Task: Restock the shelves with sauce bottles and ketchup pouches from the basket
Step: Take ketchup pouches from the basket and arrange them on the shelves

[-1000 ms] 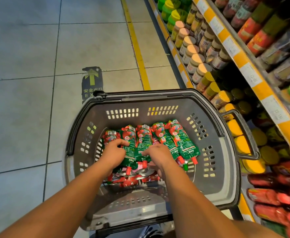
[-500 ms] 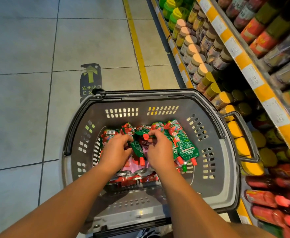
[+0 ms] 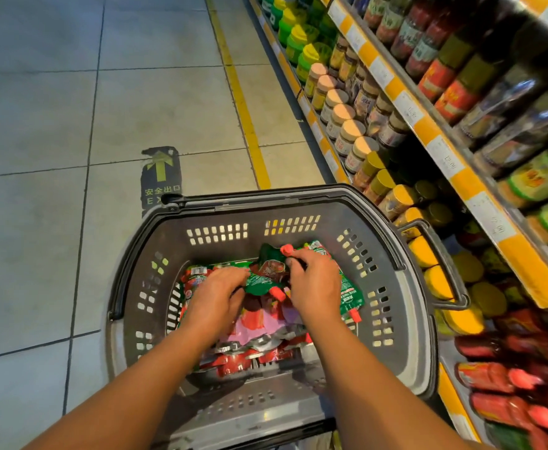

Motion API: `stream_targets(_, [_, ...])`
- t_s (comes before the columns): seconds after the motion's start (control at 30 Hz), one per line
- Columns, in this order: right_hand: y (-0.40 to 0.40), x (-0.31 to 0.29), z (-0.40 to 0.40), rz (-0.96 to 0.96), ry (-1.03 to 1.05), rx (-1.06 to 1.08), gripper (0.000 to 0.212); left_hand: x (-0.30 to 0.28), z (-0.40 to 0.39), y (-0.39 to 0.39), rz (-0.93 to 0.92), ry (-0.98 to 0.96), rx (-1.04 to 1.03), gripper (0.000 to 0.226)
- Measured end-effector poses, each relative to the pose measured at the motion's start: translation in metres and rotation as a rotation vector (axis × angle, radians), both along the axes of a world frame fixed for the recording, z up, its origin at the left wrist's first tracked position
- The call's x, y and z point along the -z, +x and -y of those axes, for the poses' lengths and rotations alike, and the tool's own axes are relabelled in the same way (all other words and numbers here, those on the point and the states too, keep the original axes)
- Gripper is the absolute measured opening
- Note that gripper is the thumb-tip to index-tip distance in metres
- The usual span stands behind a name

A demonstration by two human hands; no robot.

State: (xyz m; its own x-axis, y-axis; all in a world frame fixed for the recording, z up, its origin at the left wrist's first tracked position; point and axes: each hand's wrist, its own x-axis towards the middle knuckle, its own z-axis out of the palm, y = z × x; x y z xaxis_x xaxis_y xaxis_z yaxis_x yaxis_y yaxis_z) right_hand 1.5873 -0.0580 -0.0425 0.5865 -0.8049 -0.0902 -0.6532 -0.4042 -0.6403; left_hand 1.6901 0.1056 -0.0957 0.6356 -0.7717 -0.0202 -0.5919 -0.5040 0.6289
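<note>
A grey plastic basket [image 3: 405,303] stands in front of me, holding several green-and-red ketchup pouches [image 3: 350,293] with red caps. Both my hands are inside it. My left hand [image 3: 215,297] grips a bunch of pouches at the left of the pile. My right hand [image 3: 314,284] grips other pouches, one red cap [image 3: 287,249] sticking up above its fingers. More red and pink packets [image 3: 259,326] lie underneath. Red pouches [image 3: 499,378] lie on the low shelf at the lower right.
Shelves with yellow price rails [image 3: 428,125] run along the right, stocked with jars [image 3: 344,121], yellow-lidded tubs [image 3: 428,254] and red-labelled bottles [image 3: 441,79]. A tiled floor with a yellow line [image 3: 243,105] and a green exit arrow sticker [image 3: 160,177] lies to the left.
Both hands moved from the near ends of the pouches toward the far side, gathered pouches together and lifted them a little. The neat row is now a bunch.
</note>
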Motion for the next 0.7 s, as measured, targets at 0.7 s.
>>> stream_targets(0.7, [-0.184,-0.156,-0.004,0.576,-0.104,0.413,0.029,-0.165,0.041,-0.077,-0.457,-0.487,-0.033,0.036])
